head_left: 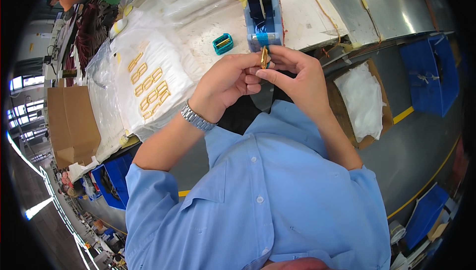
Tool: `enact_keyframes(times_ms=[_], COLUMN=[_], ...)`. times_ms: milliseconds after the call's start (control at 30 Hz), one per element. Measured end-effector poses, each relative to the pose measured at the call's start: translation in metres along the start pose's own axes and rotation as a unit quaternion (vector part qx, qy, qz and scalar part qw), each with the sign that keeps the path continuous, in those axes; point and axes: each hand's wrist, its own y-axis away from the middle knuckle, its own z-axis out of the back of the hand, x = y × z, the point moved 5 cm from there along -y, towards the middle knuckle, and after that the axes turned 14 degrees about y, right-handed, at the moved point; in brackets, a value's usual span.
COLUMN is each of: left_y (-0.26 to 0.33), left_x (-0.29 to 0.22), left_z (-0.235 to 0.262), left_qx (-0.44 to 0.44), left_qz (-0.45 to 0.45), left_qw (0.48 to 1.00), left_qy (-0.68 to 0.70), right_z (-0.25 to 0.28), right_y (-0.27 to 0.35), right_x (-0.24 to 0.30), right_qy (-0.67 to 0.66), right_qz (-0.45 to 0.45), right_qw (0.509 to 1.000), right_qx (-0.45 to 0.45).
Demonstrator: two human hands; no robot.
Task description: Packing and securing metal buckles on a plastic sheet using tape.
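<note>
Both of my hands meet in front of the tape dispenser [276,27], at the near edge of the table. Between them a gold metal buckle [264,57] is seen nearly edge-on. My left hand [229,79] pinches it from the left, thumb and forefinger closed. From the other side my right hand [297,74] grips it with thumb and fingers. A bit of blue-green film shows beside the buckle, close to the right fingers. Blue tape [261,38] lies over the front of the dispenser. Left of it sits a gold piece wrapped in blue-green film [223,44].
Several gold buckles [145,84] lie in rows on a white padded sheet [173,66] at the left. Clear plastic rolls [198,4] lie behind. A brown cardboard box [74,121] stands far left; an open carton with white lining [362,101] and a blue bin [429,74] stand right.
</note>
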Motion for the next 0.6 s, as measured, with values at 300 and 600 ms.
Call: enact_keyframes(times_ms=[300,600], left_y=[0.011,0.049], left_x=[0.0,0.008], left_z=[-0.007,-0.026], left_qx=[-0.038,-0.002], left_qz=[0.02,-0.637], left_qw=[0.999,0.606], left_qy=[0.002,-0.476], right_z=[-0.005,-0.009], right_y=[0.001,0.006], right_x=[0.001,-0.002], right_qy=[-0.144,-0.163], right_qz=[-0.044,-0.099], right_qw=[0.988,0.981], right_qx=[-0.037,-0.022])
